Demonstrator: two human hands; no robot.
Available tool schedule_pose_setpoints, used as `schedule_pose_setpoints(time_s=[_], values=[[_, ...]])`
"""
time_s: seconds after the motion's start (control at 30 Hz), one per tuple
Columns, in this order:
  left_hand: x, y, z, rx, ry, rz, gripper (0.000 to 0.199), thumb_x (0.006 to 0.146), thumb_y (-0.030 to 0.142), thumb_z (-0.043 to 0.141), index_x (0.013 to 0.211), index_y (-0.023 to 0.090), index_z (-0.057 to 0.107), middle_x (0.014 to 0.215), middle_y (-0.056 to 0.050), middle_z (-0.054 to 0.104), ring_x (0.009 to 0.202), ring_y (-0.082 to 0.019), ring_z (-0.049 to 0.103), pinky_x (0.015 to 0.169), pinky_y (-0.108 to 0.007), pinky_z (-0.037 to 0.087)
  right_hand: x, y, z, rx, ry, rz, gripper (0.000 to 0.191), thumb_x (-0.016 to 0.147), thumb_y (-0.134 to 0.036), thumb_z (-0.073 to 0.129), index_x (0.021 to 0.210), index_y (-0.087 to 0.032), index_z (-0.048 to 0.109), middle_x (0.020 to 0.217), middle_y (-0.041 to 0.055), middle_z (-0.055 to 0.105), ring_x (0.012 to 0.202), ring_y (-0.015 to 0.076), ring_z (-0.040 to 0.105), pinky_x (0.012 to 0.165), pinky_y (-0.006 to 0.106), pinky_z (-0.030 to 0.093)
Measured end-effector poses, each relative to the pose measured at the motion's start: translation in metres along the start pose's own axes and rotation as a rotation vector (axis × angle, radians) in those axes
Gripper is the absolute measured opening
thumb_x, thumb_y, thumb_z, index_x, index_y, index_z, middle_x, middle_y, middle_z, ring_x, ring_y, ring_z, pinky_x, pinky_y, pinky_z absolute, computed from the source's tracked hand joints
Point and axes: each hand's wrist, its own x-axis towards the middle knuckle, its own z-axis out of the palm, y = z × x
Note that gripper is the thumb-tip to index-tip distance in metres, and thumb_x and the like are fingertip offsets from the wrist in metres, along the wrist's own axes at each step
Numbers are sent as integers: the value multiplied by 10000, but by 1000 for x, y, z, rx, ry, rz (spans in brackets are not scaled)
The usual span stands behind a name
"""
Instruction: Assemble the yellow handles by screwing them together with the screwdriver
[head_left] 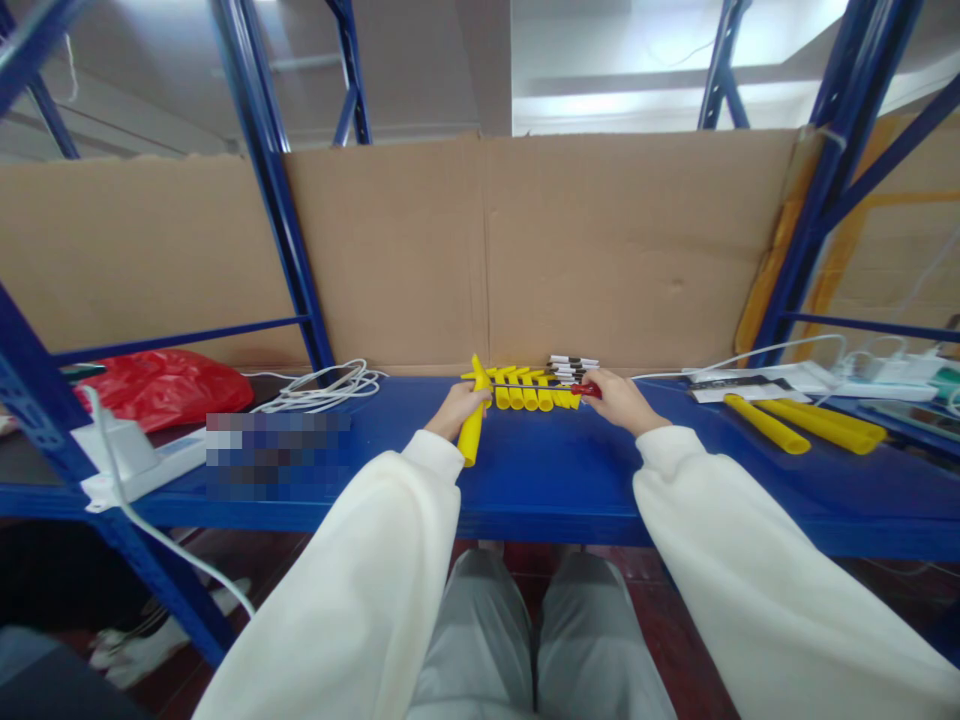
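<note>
My left hand (456, 408) is wrapped round a yellow plastic piece (472, 436), a tube with a pointed upper end, held tilted over the blue shelf (555, 470). In my right hand (621, 402) is the red handle of a screwdriver (586, 390). Its thin shaft points left, and the tip reaches the upper part of the yellow piece. Just behind the hands, several similar yellow pieces (530, 398) lie in a row. Several black-and-white sticks (574, 361) are stacked behind them, near the cardboard.
Yellow tubes (772, 428) lie at the right beside white packets. At the left are a red plastic bag (161, 388), a coiled white cable (330, 388) and a power strip (150, 475). A cardboard panel (585, 250) stands behind, between blue posts.
</note>
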Motion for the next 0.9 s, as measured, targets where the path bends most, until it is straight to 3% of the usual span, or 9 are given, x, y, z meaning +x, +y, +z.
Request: schedule_pose_setpoints(time_s=[0.2,0.4,0.57,0.77,0.9], values=[[-4,2,0,59,-13,-3,125,750,61,545,801,88,656,409,55,478,411,-102,487,449,-190,377,1,-4,-4,-28,-61,3,178,864,-155,545,1030,-182,604,1060,131,693,963,256,642,773,321,446],[-5,3,0,106,-17,-4,102,767,60,545,762,96,641,413,52,477,417,-103,484,454,-194,384,4,-2,1,-50,10,34,238,847,-156,515,1049,-122,636,1115,187,649,1052,290,602,874,376,437],[-6,4,1,125,-25,0,113,778,57,550,707,118,614,421,47,483,425,-108,492,467,-200,396,2,-5,-6,-89,-25,11,180,864,-171,524,974,-135,661,1079,171,654,1014,268,619,844,337,443],[-8,5,1,139,-45,16,174,790,47,549,647,142,574,421,43,481,420,-104,485,461,-198,385,-2,-15,-17,-169,-120,114,165,890,-203,552,1035,-192,631,1026,118,721,922,254,672,719,299,437],[-7,4,1,149,-42,16,153,785,52,550,663,135,591,420,45,481,424,-107,489,465,-201,392,-1,-19,-18,-166,-159,132,190,897,-206,551,1068,-170,627,1026,132,733,939,264,682,746,310,450]])
